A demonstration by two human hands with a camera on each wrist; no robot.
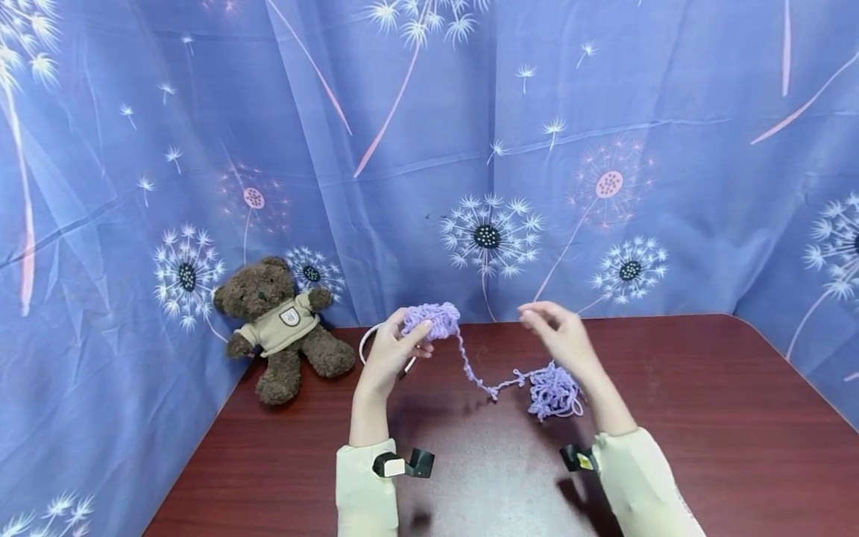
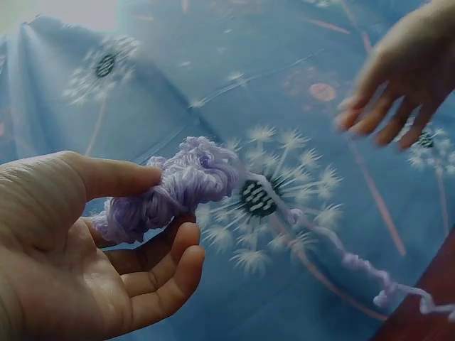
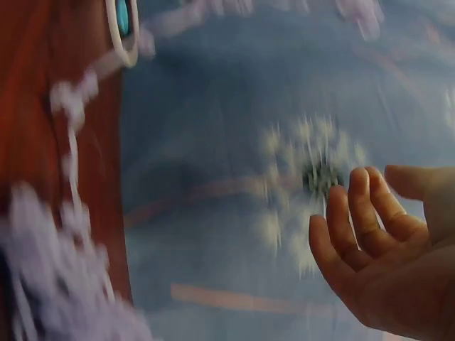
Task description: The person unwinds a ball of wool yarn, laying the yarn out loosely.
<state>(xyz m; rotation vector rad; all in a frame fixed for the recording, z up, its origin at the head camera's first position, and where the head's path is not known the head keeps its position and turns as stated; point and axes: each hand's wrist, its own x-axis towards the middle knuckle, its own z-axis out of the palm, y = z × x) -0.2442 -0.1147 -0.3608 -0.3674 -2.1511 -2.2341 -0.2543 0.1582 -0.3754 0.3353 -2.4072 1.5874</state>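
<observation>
My left hand (image 1: 391,349) pinches a bunched lilac yarn piece (image 1: 432,321) between thumb and fingers, held up above the table's back edge. In the left wrist view, the thumb presses the near side of the looped yarn (image 2: 188,177) while the other fingers curl beneath. From it a knotted strand (image 1: 473,377) droops to the tabletop and runs right to a loose lilac yarn heap (image 1: 553,391). My right hand (image 1: 560,328) is raised above that heap, holding nothing, its fingers gently bent. The right wrist view shows the right palm (image 3: 405,284) with fingers apart from the yarn.
A brown teddy bear (image 1: 278,321) in a beige shirt sits at the table's back left. A white cord loop (image 1: 365,344) lies partly hidden behind my left hand. The dark red table (image 1: 698,403) meets a blue dandelion-print curtain (image 1: 416,224) at the back.
</observation>
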